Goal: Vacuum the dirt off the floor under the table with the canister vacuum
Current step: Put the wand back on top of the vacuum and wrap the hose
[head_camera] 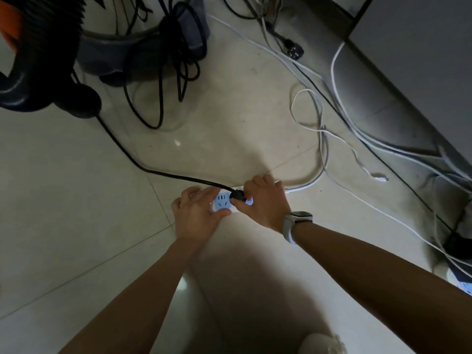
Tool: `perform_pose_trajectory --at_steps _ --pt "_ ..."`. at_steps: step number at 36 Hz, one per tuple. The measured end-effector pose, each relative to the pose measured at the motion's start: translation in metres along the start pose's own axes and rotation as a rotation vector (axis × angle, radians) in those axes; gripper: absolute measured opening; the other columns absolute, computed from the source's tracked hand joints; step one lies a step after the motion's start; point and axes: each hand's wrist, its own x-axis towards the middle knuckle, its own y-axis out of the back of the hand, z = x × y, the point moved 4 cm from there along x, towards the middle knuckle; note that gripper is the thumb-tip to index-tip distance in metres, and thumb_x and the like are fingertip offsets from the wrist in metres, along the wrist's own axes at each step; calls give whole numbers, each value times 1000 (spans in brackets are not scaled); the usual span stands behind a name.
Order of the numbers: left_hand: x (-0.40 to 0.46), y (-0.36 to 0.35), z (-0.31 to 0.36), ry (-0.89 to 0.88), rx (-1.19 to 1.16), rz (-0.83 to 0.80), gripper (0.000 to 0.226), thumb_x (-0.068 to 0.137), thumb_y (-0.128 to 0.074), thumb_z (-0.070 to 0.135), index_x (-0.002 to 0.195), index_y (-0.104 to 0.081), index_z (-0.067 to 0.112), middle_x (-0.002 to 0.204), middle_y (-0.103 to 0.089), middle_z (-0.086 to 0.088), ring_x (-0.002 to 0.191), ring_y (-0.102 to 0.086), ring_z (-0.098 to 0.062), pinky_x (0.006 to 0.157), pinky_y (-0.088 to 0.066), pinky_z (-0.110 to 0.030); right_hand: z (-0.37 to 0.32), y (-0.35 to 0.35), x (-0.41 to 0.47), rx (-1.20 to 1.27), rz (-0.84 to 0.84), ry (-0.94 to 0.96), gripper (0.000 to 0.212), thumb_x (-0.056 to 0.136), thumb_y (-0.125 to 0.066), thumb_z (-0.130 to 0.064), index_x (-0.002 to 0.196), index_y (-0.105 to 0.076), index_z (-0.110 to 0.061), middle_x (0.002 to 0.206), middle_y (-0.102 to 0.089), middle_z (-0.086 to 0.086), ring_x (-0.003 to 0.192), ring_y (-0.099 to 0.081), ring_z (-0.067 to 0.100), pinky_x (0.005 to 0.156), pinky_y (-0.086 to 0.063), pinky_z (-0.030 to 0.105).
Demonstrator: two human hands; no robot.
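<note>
The room is dim, and the vacuum (120, 54) in the upper left of the frame is cut off by the top edge; only its grey lower body, a ribbed black hose (30, 80) and a tangle of black cable draped over it can be made out. An orange part in the top left corner is too cropped to identify. The power strip (224, 203) at the centre of the frame is mostly hidden under both hands, with one pale blue socket face and a small red light showing between them.

The left hand (196, 213) rests on the left end of the strip, its fingers only loosely bent, the thumb along the near edge. The right hand (265, 203) has its fingers curled round the black plug (237, 196), which sits at the strip just right of the visible socket; whether the pins are fully in cannot be told. A watch (297, 222) sits on the right wrist.

From the plug a black cord (143, 167) runs over the floor (63, 200) up and left towards the vacuum, which stands well apart from the hands. White cables (339, 139) trail across the right side of the frame beside a grey wall, and a second strip at the lower right edge is barely visible.
</note>
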Motion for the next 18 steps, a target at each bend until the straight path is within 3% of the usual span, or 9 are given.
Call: perform_pose_trajectory --at_steps 5,7,10,14,18 --pt "-5 -4 -5 10 -44 -21 58 68 -60 53 122 -63 30 116 -65 6 123 -45 -20 95 -23 -36 -7 1 1 -103 145 40 40 77 -38 -45 56 -57 -17 59 -53 0 60 -55 26 56 -40 36" --pt "-5 -4 -4 20 -43 -33 59 70 -58 53 125 -60 32 120 -64 5 125 -43 -19 94 -21 -35 -9 1 0 -133 160 17 40 77 -37 -44 56 -58 -16 57 -53 -1 57 -53 25 56 -34 33" --pt "0 -7 -9 44 -12 -59 58 73 -56 56 128 -56 38 121 -61 5 125 -41 -16 95 -19 -32 -15 3 5 -150 171 22 44 84 -35 -43 65 -62 -13 65 -57 2 64 -55 27 60 -32 34" --pt "4 -6 -8 9 48 -57 55 77 -56 57 129 -54 38 122 -61 8 124 -42 -15 92 -16 -29 -17 2 10 -179 61 48 39 98 -37 -38 95 -62 -8 94 -59 6 92 -52 28 75 -32 37" --pt "4 -1 -2 -5 67 -39 53 80 -64 51 130 -54 36 121 -63 7 125 -43 -17 92 -18 -33 -18 5 11 -179 63 58 39 99 -35 -36 95 -61 -7 95 -58 6 92 -52 28 72 -27 34"
